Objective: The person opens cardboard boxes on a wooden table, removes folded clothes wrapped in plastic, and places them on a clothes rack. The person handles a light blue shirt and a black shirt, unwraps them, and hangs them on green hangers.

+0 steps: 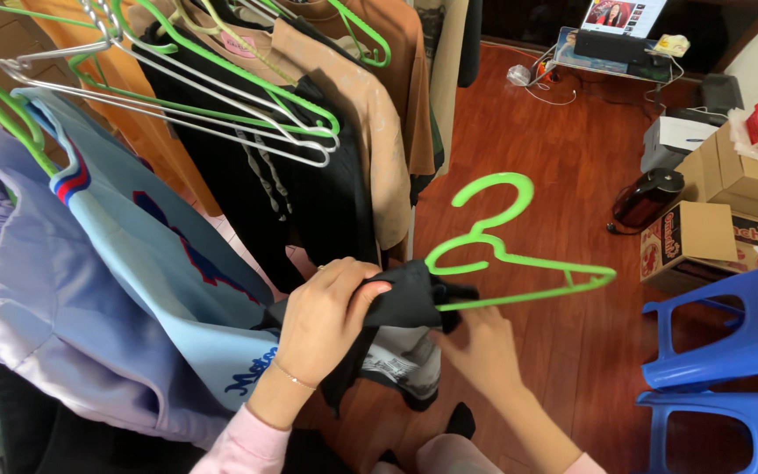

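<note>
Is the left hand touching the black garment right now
Touching. The head view shows the left hand closed around a bunched edge of the black garment, fingers and thumb pinching the fabric beside the green hanger.

At the top right of the frame I see a laptop screen (622, 15), lit, showing a picture in reds and pale tones; it stands at the far edge of the wooden floor. Along the right edge, a large plain brown cardboard box (739, 175) sits closed. Just below it, right of centre, a smaller cardboard carton (690, 241) shows a tan top and a red-and-white printed side. At the top centre, a small pink label (240, 44) sits in the collar of a tan garment.
</note>
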